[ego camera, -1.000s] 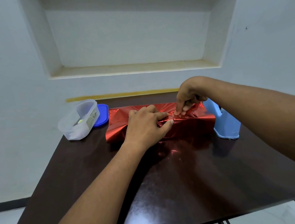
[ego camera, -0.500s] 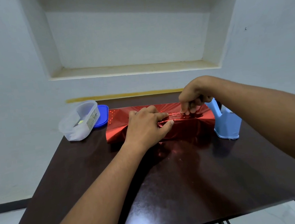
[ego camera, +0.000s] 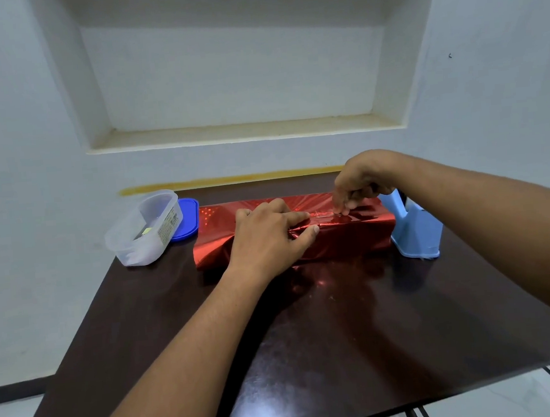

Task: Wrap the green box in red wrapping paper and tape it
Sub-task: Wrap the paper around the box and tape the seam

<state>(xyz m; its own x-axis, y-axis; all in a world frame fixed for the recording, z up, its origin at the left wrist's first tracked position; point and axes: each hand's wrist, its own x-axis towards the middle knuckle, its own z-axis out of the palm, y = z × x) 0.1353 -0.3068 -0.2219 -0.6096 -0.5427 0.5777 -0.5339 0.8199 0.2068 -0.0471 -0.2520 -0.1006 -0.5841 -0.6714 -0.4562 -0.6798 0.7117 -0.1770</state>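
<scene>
Far L on the dark table point(ego camera: 346, 351): clear plastic tub point(ego camera: 144, 228), blue lid point(ego camera: 187, 223) just behind/beside it. Both well clear of the work, no need to touch.

Centre: the green box is fully hidden under red wrapping paper point(ego camera: 352, 238); parcel lies lengthwise along the back of the table, no green showing. Paper edges meet in a seam running along the top face.

Our left hand point(ego camera: 269, 238) lies flat on the parcel's L-centre, palm down, fingers spread, thumb and forefinger pressing the overlap shut. Not clenched, just bearing down on the paper.

Our right hand point(ego camera: 358, 187) is curled over the seam further R, fingertips point(ego camera: 342, 210) pinched down at the paper. A faint glossy strip shows there, prob. tape; can't tell if the fingers grip a tape end or only rub it flat.

Far R: light blue tape dispenser point(ego camera: 415, 229), touching or just beside the parcel's R end.

Judgement, step in hand = taping the top seam. To do it well:
- keep L hand pressure on until the strip is fully down, else foil springs open;
- smooth the tape outward along the seam, one direction, so no bubbles/wrinkles;
- pull the overlap taut first, paper looks puckered near the L thumb;
- the end flaps look unfolded still, esp. the L end, so leave those for after.
</scene>
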